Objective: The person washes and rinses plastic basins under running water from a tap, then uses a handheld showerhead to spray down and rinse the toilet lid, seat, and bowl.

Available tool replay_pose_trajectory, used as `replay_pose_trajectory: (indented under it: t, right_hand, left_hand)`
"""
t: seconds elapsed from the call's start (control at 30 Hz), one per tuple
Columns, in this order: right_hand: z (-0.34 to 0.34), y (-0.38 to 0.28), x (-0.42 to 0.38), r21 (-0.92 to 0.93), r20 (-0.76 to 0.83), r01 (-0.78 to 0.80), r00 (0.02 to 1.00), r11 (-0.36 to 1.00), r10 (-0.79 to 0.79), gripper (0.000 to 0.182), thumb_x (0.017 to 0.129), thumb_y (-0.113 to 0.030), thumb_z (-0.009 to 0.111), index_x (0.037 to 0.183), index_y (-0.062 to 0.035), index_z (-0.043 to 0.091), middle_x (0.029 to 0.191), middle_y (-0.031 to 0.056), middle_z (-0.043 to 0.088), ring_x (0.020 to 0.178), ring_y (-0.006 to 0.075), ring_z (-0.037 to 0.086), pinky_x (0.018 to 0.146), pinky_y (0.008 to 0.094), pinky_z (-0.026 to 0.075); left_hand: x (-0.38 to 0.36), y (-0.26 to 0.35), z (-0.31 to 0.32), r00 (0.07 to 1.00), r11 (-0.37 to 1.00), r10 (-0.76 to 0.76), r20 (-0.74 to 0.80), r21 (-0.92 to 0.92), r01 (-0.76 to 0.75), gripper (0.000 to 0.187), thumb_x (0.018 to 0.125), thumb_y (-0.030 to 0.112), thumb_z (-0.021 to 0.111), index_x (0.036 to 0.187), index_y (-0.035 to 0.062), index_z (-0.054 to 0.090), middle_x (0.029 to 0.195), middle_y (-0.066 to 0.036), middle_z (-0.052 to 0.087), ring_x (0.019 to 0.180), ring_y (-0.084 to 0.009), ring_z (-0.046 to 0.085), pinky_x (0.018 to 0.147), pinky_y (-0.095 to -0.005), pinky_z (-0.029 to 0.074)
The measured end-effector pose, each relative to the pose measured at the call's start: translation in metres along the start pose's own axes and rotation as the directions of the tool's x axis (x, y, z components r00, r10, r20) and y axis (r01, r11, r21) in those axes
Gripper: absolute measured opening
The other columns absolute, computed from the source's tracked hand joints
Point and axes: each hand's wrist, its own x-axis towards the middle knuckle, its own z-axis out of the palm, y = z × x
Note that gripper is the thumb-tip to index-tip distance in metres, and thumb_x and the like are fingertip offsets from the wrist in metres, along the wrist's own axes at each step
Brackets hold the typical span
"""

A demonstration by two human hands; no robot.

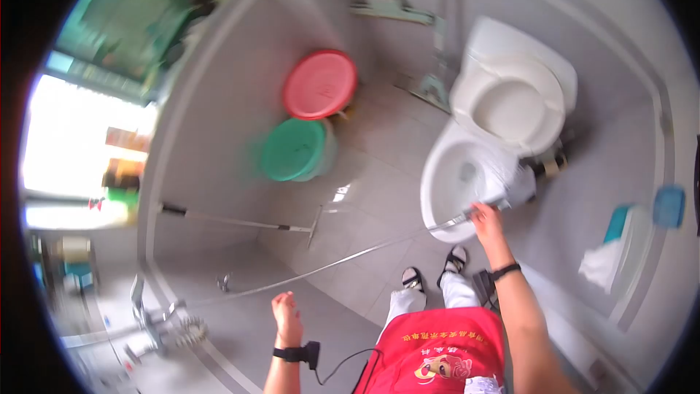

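Observation:
My right hand (pixel 488 223) is closed around the handle of a shower head (pixel 496 204), held over the front of the toilet bowl (pixel 453 181). Fine water streaks seem to leave its head toward the bowl and the raised seat. From the handle a silver hose (pixel 350 257) stretches left to the wall tap (pixel 149 314). My left hand (pixel 287 319) is in the air below the hose, apart from it. Its fingers are loosely bent and nothing shows in them. The toilet lid and seat (pixel 510 109) stand up against the tank.
A red basin (pixel 321 85) and a green bucket (pixel 293 150) stand by the left wall. A floor squeegee (pixel 240 222) leans across the left side. Mops (pixel 430 91) are beside the toilet. A tissue holder (pixel 620 248) is on the right wall; a bright window (pixel 73 146) is at left.

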Motion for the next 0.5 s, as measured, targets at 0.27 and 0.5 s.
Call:
replay_pose_trajectory:
  t: [0.27,0.5]
  right_hand:
    - [-0.043,-0.042,0.027,-0.312,0.337,0.111,0.941,0.944,0.001,0.026,0.084,-0.002,0.063,0.109,-0.0004,0.060,0.100,0.0109,0.063,0.092,0.0187,0.061,0.079,0.0302,0.050]
    - [-0.032,-0.046,0.095,-0.548,0.699,0.681,0.692,0.486,-0.182,0.050,0.083,-0.011,0.068,0.128,-0.0047,0.047,0.110,0.0130,0.062,0.102,0.0256,0.061,0.089,0.0368,0.052]
  left_hand:
    - [-0.003,0.100,-0.173,0.467,0.777,0.622,-0.629,0.421,-0.468,0.051,0.080,0.024,0.071,0.122,0.0010,0.053,0.122,-0.017,0.057,0.117,-0.0332,0.049,0.105,-0.0448,0.035]
    - [-0.022,0.159,-0.248,0.269,0.390,0.896,-0.354,0.916,-0.093,0.088,0.079,0.041,0.070,0.148,0.0056,0.028,0.152,-0.014,0.027,0.141,-0.0364,0.018,0.112,-0.0514,0.020]
